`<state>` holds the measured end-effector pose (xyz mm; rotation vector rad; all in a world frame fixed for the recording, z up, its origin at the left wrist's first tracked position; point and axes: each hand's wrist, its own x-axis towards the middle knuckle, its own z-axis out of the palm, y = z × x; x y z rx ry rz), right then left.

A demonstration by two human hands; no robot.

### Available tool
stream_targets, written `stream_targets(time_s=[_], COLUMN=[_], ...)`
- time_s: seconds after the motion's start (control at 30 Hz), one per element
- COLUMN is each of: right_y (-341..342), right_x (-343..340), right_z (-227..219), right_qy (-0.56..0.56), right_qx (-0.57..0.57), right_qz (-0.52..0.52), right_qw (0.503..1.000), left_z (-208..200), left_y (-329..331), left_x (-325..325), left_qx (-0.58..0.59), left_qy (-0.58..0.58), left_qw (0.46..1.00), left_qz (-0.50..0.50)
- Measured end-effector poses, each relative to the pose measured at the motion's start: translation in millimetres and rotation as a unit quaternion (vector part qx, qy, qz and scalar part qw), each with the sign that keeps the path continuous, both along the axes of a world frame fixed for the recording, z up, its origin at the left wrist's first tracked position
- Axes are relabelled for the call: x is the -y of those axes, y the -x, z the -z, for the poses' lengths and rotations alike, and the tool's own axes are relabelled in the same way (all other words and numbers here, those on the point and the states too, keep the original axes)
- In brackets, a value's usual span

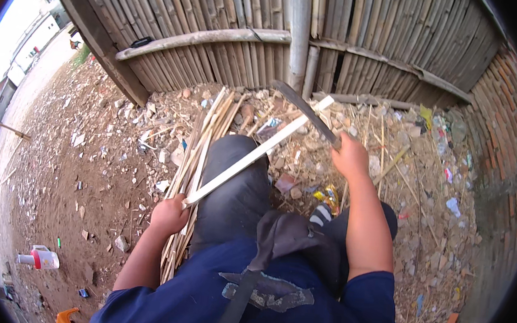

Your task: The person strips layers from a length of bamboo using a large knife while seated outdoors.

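My left hand (170, 215) is closed round the lower end of a pale split bamboo strip (253, 156). The strip slants up to the right, across my dark-trousered knee. My right hand (351, 155) grips the handle of a dark, curved machete-like blade (304, 106). That blade crosses the strip near its upper end; whether the two touch I cannot tell. Beside my left leg lies a bundle of long bamboo strips (193, 156), partly hidden under my left hand and arm.
A bamboo wall (222, 4) with a thick post (299, 37) stands ahead. At right rises a brick wall (502, 114). Stones and litter cover the ground. A clear plastic jug with a red band (44, 259) lies at left, near an orange object (66, 317).
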<state>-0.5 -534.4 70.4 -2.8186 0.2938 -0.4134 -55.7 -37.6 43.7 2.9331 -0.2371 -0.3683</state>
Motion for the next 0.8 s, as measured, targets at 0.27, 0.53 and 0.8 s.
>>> stream_targets(time_s=[0.27, 0.53, 0.8], right_y=[18, 21, 16], right_x=[-2, -7, -8], right_z=[-31, -30, -20], right_qy=[-0.031, -0.086, -0.1], right_qx=[-0.042, -0.088, -0.055], right_qz=[0.018, 0.03, 0.012], right_qw=[0.998, 0.992, 0.993], left_z=[-4, 7, 20], left_y=[-4, -4, -2], left_x=[6, 5, 1], left_qx=[0.026, 0.028, 0.054], left_qy=[0.033, 0.04, 0.064], left_qw=[0.999, 0.998, 0.996], left_qz=[-0.025, -0.034, -0.034])
